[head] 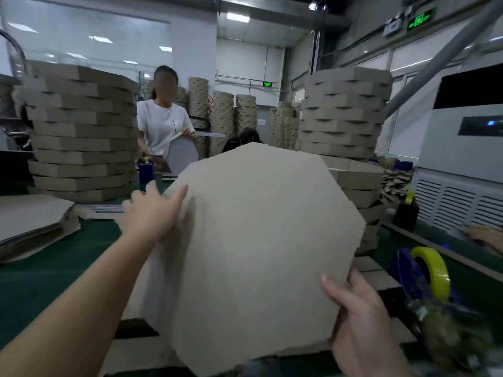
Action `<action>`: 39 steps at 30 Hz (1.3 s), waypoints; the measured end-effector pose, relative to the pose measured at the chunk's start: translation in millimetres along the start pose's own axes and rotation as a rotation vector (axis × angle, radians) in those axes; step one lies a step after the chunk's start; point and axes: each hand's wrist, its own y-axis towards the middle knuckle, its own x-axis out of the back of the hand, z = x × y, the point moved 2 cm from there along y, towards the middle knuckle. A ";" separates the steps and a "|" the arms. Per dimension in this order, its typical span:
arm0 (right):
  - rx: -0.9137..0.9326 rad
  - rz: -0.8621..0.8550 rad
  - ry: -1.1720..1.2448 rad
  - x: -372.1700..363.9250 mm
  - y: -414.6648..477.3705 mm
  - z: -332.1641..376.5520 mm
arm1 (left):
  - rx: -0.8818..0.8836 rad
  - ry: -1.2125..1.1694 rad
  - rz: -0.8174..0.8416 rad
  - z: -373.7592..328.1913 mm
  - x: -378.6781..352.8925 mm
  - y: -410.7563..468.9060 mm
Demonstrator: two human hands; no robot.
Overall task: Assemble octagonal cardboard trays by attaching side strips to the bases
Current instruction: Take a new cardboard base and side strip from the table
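Holding: the octagonal base [258, 240] is up off the desk [54, 281], tilted with its plain face toward the worker, above the desk's near edge.
Left hand [152, 210]: takes the upper-left edge, thumb laid flat on the face, fingers reaching behind. It is blurred, so I cannot tell how far they wrap.
Right hand [359, 308]: pinches the lower-right edge, thumb on the face, fingers hidden behind.
Handling: it looks light and stiff but broad. I'd guess it bows or swings if held by one corner, so two opposite edges suit it. The corners would dent easily, and the matte face should not slip.
Hanging band [152, 281]: cardboard drops below the left edge. I cannot tell whether it is a joined side strip.
Near right corner: a tape dispenser [424, 273] with a yellow roll, just beside the right hand.
Left edge: a pile of flat sheets [32, 221].
Far edge: tall tray stacks, left [81, 131] and right [345, 112], with a person in white [163, 123] between them.
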 end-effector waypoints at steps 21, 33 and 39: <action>0.626 -0.032 -1.324 49.2 -64.1 10.2 | -0.620 -0.080 0.081 -34.7 -24.0 -194.5; 0.521 0.049 -1.457 48.9 -21.5 -45.3 | -0.727 -0.044 0.155 -15.0 -55.0 -211.7; 0.570 -0.004 -1.314 53.1 -22.2 -36.8 | -0.906 -0.086 0.086 -31.4 -42.8 -210.7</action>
